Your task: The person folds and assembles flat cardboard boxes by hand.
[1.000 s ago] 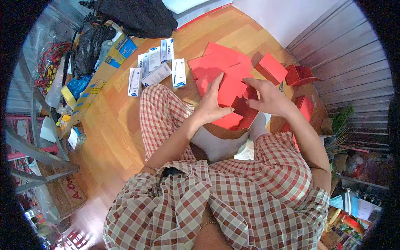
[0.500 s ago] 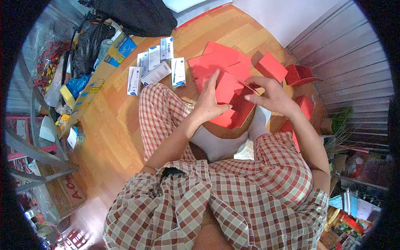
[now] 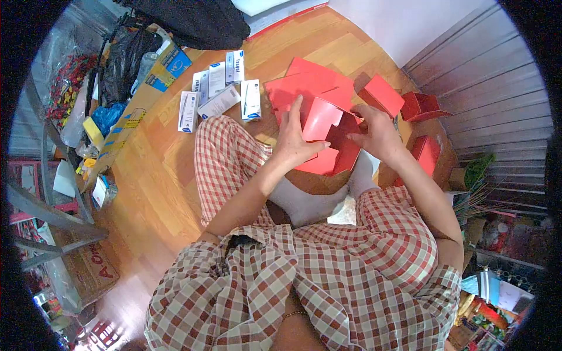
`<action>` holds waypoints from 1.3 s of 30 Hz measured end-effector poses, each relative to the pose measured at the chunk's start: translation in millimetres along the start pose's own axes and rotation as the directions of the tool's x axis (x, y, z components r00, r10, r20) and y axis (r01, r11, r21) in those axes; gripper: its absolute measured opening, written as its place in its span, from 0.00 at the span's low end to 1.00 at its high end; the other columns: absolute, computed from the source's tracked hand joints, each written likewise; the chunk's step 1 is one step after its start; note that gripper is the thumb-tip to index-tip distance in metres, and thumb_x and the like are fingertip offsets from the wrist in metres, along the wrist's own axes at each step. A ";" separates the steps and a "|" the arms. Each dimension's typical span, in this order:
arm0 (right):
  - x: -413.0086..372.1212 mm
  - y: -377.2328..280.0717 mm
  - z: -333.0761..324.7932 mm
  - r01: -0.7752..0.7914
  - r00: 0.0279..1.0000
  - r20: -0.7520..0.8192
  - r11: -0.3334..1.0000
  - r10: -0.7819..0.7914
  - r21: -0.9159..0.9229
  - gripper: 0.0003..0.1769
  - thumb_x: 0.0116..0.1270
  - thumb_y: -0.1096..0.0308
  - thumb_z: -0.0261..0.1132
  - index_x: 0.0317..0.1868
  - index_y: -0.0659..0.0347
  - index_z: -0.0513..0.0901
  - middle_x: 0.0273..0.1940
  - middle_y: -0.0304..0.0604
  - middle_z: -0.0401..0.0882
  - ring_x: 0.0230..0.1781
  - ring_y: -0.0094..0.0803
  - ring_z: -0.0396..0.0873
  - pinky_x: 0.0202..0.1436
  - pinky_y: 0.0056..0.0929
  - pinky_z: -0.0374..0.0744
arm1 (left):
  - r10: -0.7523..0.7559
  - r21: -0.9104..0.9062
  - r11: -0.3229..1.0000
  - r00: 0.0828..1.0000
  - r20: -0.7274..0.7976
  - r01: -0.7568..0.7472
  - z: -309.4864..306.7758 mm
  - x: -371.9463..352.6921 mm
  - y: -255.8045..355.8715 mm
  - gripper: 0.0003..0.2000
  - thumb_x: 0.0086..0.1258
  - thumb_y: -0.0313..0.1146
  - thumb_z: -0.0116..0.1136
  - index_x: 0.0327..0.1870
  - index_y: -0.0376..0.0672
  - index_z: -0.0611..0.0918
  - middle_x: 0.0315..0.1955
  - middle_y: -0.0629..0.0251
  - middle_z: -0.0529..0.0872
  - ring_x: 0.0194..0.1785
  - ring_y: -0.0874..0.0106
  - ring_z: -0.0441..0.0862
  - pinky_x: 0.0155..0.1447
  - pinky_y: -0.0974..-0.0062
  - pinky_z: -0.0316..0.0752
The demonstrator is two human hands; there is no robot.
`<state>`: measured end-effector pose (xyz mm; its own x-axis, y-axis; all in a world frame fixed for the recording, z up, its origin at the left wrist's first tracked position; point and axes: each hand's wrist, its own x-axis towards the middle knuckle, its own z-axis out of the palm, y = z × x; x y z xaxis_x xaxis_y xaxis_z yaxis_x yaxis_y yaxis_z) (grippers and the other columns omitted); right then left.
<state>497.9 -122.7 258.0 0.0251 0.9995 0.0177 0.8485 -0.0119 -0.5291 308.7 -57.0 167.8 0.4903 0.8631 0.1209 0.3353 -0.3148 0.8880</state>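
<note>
A red cardboard box (image 3: 320, 121), partly folded with its flaps standing open, is held between my two hands above my crossed legs. My left hand (image 3: 291, 137) grips its left side, fingers along the far part and thumb over the near flap. At the right edge, my right hand (image 3: 377, 131) pinches a panel between thumb and bent fingers. The fingertips there are partly hidden by the panel. Flat red cardboard sheets (image 3: 298, 76) lie on the floor just beyond the box.
Several white-and-blue small boxes (image 3: 250, 99) lie at the left of the sheets. On the right are a closed red box (image 3: 381, 95), an open red box (image 3: 420, 106) and another red piece (image 3: 426, 153). A cardboard carton (image 3: 126, 126) holding bags stands left; corrugated wall (image 3: 468, 76) right.
The box has tilted in my hands, and its left panel and a notched flap now show more. Both hands have shifted only slightly.
</note>
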 end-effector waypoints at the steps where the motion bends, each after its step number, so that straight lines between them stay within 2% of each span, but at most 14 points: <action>1: -0.6 -2.3 0.0 0.001 1.000 0.001 1.000 -0.001 -0.001 0.28 0.46 0.73 0.73 0.49 0.69 0.74 0.43 0.58 0.78 0.44 0.50 0.78 0.47 0.39 0.77 | 0.000 -0.001 1.000 1.000 -0.001 0.000 -0.9 0.0 0.0 0.55 0.41 0.37 0.77 0.70 0.37 0.51 0.59 0.45 0.64 0.64 0.55 0.62 0.68 0.61 0.60; 3: -1.7 -7.4 -0.1 -0.055 0.998 -0.015 0.995 0.056 0.079 0.25 0.46 0.77 0.71 0.48 0.68 0.74 0.42 0.56 0.77 0.41 0.49 0.79 0.45 0.38 0.78 | -0.034 -0.052 0.998 0.999 0.040 0.036 -3.5 -0.5 0.8 0.57 0.42 0.38 0.76 0.71 0.38 0.47 0.64 0.36 0.56 0.70 0.44 0.53 0.71 0.54 0.54; 4: -1.3 -5.7 0.8 -0.055 0.998 -0.013 0.995 0.056 0.078 0.25 0.46 0.77 0.71 0.48 0.68 0.74 0.42 0.56 0.77 0.41 0.49 0.79 0.45 0.38 0.78 | -0.035 -0.053 0.998 0.999 0.039 0.037 -3.1 -0.3 -0.2 0.57 0.42 0.38 0.76 0.71 0.38 0.47 0.64 0.36 0.56 0.70 0.44 0.53 0.71 0.54 0.54; 6: -0.9 0.5 3.5 0.002 0.997 -0.073 1.000 -0.003 -0.018 0.26 0.46 0.80 0.69 0.49 0.67 0.74 0.41 0.49 0.77 0.36 0.35 0.81 0.38 0.31 0.80 | -0.044 -0.080 0.996 0.999 0.033 0.046 -1.1 0.8 -3.3 0.57 0.42 0.39 0.76 0.71 0.38 0.47 0.64 0.36 0.56 0.70 0.44 0.53 0.71 0.55 0.54; 7: -0.8 0.3 3.8 0.002 0.997 -0.073 1.000 -0.004 -0.018 0.26 0.46 0.80 0.69 0.49 0.67 0.74 0.41 0.49 0.77 0.36 0.35 0.81 0.38 0.31 0.80 | -0.044 -0.080 0.996 0.999 0.033 0.046 -0.8 1.0 -3.8 0.57 0.42 0.39 0.76 0.71 0.38 0.47 0.64 0.36 0.56 0.70 0.44 0.53 0.71 0.55 0.54; 10: -0.7 1.2 5.7 0.029 0.995 -0.097 0.999 -0.032 -0.032 0.22 0.47 0.81 0.68 0.45 0.66 0.74 0.40 0.49 0.76 0.37 0.37 0.81 0.38 0.31 0.80 | -0.032 -0.082 0.996 0.999 0.015 0.034 -0.5 1.7 -4.8 0.57 0.42 0.39 0.76 0.71 0.38 0.47 0.64 0.36 0.56 0.70 0.44 0.53 0.71 0.55 0.55; 12: -0.7 4.6 9.0 0.152 0.975 -0.153 0.985 -0.164 -0.083 0.20 0.48 0.81 0.67 0.43 0.66 0.74 0.39 0.50 0.76 0.38 0.42 0.80 0.39 0.33 0.80 | -0.021 -0.081 0.996 1.000 0.006 0.021 -0.7 1.9 -5.5 0.57 0.42 0.39 0.77 0.71 0.38 0.47 0.64 0.36 0.56 0.70 0.44 0.52 0.71 0.55 0.54; 19: -2.7 -0.9 8.4 0.136 0.982 -0.117 0.985 -0.148 -0.108 0.17 0.49 0.81 0.66 0.41 0.66 0.74 0.39 0.51 0.75 0.40 0.46 0.78 0.42 0.35 0.78 | -0.023 -0.118 0.993 1.000 0.001 0.023 -2.0 1.0 -3.8 0.56 0.41 0.38 0.77 0.70 0.38 0.49 0.64 0.37 0.56 0.70 0.44 0.52 0.71 0.56 0.54; 25: -3.9 -7.4 3.5 0.207 0.967 -0.128 0.973 -0.218 -0.099 0.18 0.47 0.83 0.64 0.41 0.65 0.76 0.39 0.51 0.75 0.41 0.47 0.78 0.42 0.36 0.77 | 0.002 -0.108 0.994 1.000 -0.019 -0.004 -1.1 0.3 -4.9 0.55 0.41 0.38 0.76 0.70 0.38 0.50 0.64 0.38 0.56 0.70 0.45 0.52 0.71 0.55 0.53; 28: -3.8 -7.5 3.3 0.242 0.955 -0.158 0.968 -0.250 -0.071 0.19 0.46 0.85 0.62 0.41 0.65 0.76 0.39 0.50 0.75 0.41 0.48 0.77 0.42 0.37 0.77 | -0.011 -0.134 0.991 1.000 -0.011 0.009 1.7 1.4 -10.6 0.52 0.45 0.40 0.74 0.70 0.37 0.51 0.64 0.38 0.56 0.70 0.46 0.52 0.71 0.54 0.53; 31: -4.0 -6.0 5.2 0.263 0.944 -0.177 0.958 -0.280 -0.115 0.19 0.46 0.87 0.60 0.41 0.66 0.76 0.39 0.51 0.74 0.41 0.49 0.77 0.42 0.38 0.77 | 0.030 -0.177 0.983 0.997 -0.065 -0.041 7.0 4.6 -18.7 0.47 0.53 0.42 0.69 0.70 0.36 0.51 0.64 0.39 0.57 0.70 0.48 0.53 0.71 0.56 0.52; 33: -4.3 -6.6 7.9 0.302 0.928 -0.181 0.941 -0.327 -0.152 0.18 0.45 0.87 0.58 0.40 0.66 0.76 0.39 0.52 0.75 0.41 0.50 0.77 0.42 0.39 0.77 | -0.029 -0.205 0.979 0.995 -0.094 0.009 9.7 7.5 -19.1 0.43 0.60 0.43 0.64 0.70 0.35 0.51 0.65 0.41 0.57 0.70 0.50 0.54 0.71 0.59 0.53; 36: -4.2 -9.9 9.2 0.333 0.932 -0.109 0.935 -0.346 -0.121 0.18 0.45 0.86 0.58 0.40 0.66 0.75 0.40 0.56 0.74 0.43 0.55 0.75 0.43 0.43 0.76 | -0.057 -0.309 0.951 0.993 -0.104 0.022 16.4 13.0 -26.8 0.41 0.62 0.43 0.61 0.70 0.35 0.52 0.65 0.41 0.58 0.69 0.51 0.56 0.71 0.61 0.54; 39: -3.9 -9.4 10.3 0.348 0.925 -0.115 0.930 -0.362 -0.121 0.18 0.45 0.86 0.58 0.40 0.66 0.75 0.39 0.54 0.74 0.43 0.54 0.75 0.43 0.43 0.76 | -0.050 -0.253 0.967 0.996 -0.076 0.030 13.7 12.2 -27.5 0.39 0.63 0.42 0.60 0.69 0.35 0.53 0.65 0.41 0.59 0.69 0.52 0.58 0.71 0.62 0.54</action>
<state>484.4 -126.2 254.2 -0.2230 0.9259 0.3049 0.8612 0.3337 -0.3834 316.5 -43.2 138.8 0.4103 0.9054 0.1093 0.1351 -0.1789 0.9745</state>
